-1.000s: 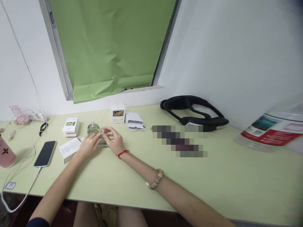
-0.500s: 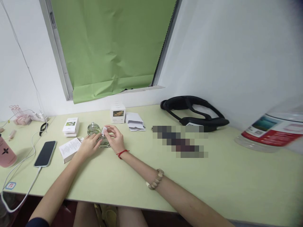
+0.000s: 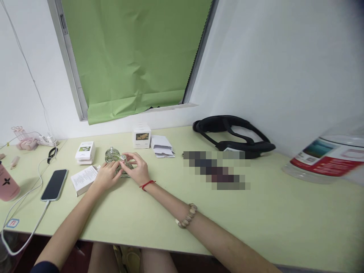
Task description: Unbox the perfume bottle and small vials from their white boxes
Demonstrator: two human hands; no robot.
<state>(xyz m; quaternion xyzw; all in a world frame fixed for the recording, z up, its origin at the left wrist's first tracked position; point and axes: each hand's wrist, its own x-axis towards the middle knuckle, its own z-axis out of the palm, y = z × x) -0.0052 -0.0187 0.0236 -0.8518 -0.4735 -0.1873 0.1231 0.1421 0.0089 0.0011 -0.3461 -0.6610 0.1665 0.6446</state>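
My left hand point(image 3: 108, 175) is closed round the left side of a small clear glass bottle point(image 3: 126, 174), most of which the fingers hide. With thumb and fingertips my right hand point(image 3: 138, 168) pinches a silver cap point(image 3: 123, 158) at the top of this bottle. Whether the cap is fully seated I cannot tell. Just behind my left fingers stands a round clear glass bottle point(image 3: 112, 153) with a knobbed top. A white printed box point(image 3: 84, 180) lies beside my left wrist.
Farther back stand a white box with a flower picture point(image 3: 85, 151), another white box point(image 3: 141, 137) and a folded white carton point(image 3: 162, 146). A charging phone point(image 3: 54, 185) and pink cup point(image 3: 8, 182) are left. Rightward are a black headset point(image 3: 233, 134) and large plastic bottle point(image 3: 327, 155).
My right hand has brought the silver cap down and slightly left, from tilted above the bottle to its top. My left hand has stayed nearly still at the bottle.
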